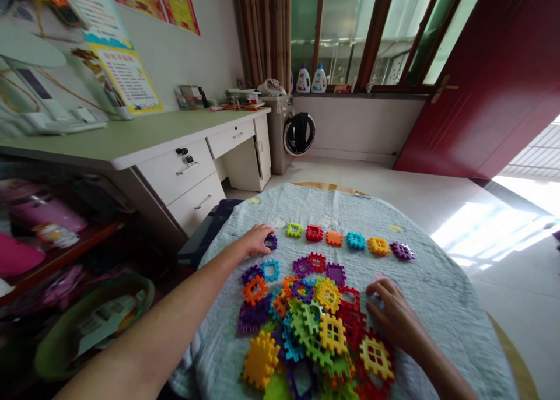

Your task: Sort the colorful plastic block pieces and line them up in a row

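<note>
A pile of colourful square interlocking plastic tiles (315, 330) lies on a round table covered with a pale blue quilted cloth (437, 283). Beyond it runs a row of single tiles: green (294, 230), red (314, 232), orange (333, 238), teal (356, 240), yellow (378, 246), purple (401, 251). My left hand (256, 239) reaches to the left end of that row, its fingers curled on a purple tile (271, 241). My right hand (391, 309) rests at the right edge of the pile, fingers bent, touching red tiles; a bit of pink shows just beyond it.
A long desk with drawers (184, 172) stands to the left, a washing machine (291, 132) at the back by the window, a red door (490, 79) to the right. Low shelves with toys and a green basket (87, 330) sit close on the left.
</note>
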`<state>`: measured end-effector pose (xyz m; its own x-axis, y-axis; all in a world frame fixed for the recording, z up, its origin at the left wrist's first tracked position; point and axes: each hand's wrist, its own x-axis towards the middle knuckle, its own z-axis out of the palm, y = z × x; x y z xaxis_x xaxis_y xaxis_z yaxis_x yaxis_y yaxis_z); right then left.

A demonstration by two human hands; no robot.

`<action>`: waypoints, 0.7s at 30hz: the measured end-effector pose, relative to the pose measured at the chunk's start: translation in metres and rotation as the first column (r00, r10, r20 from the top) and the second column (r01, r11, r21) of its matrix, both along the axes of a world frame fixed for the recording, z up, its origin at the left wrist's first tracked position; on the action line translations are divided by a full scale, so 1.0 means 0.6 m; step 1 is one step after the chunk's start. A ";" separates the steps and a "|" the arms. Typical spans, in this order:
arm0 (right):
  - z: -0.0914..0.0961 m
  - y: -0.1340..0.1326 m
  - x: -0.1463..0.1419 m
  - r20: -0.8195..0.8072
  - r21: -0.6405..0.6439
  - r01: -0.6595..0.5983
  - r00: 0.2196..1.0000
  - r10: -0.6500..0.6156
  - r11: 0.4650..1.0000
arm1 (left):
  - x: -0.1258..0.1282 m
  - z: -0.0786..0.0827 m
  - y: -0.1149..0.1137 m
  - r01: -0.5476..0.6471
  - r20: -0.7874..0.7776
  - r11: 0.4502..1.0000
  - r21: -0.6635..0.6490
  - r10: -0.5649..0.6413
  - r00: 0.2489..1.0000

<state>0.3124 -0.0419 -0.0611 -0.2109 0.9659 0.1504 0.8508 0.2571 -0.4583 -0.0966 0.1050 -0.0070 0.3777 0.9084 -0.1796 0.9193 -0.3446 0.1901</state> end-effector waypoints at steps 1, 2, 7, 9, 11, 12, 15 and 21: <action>0.000 0.000 0.000 0.002 -0.001 0.000 1.000 0.000 1.000 | -0.001 0.001 0.002 0.012 -0.026 1.000 -0.013 -0.012 1.000; 0.000 0.000 0.000 0.004 -0.001 0.001 1.000 -0.001 1.000 | -0.002 0.002 0.004 0.017 -0.052 1.000 -0.021 -0.018 0.999; -0.002 0.000 0.002 0.020 0.008 0.007 1.000 -0.007 1.000 | 0.002 0.013 0.010 0.025 -0.112 0.998 -0.057 -0.031 0.993; -0.003 0.001 0.003 0.022 0.011 0.008 1.000 -0.009 1.000 | 0.004 0.015 0.014 0.031 -0.104 0.998 -0.055 -0.037 0.994; -0.005 0.001 0.004 0.017 0.008 0.009 1.000 -0.009 1.000 | 0.006 0.015 0.021 0.034 -0.088 0.998 -0.043 -0.038 0.995; -0.006 0.001 0.004 0.012 0.002 0.008 1.000 -0.008 1.000 | 0.007 0.015 0.026 0.028 -0.074 0.999 -0.027 -0.030 0.997; -0.005 0.001 0.003 -0.003 -0.023 0.006 1.000 -0.006 1.000 | 0.011 0.014 0.048 -0.013 -0.030 0.999 0.041 0.015 0.999; 0.000 -0.002 0.000 -0.019 -0.036 0.000 1.000 0.000 0.999 | 0.021 0.006 0.101 -0.025 -0.002 0.998 0.050 0.025 1.000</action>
<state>0.3125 -0.0430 -0.0608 -0.2083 0.9707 0.1198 0.8417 0.2403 -0.4836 -0.0841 0.1654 -0.0033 0.3543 0.9254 -0.1349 0.9282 -0.3304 0.1710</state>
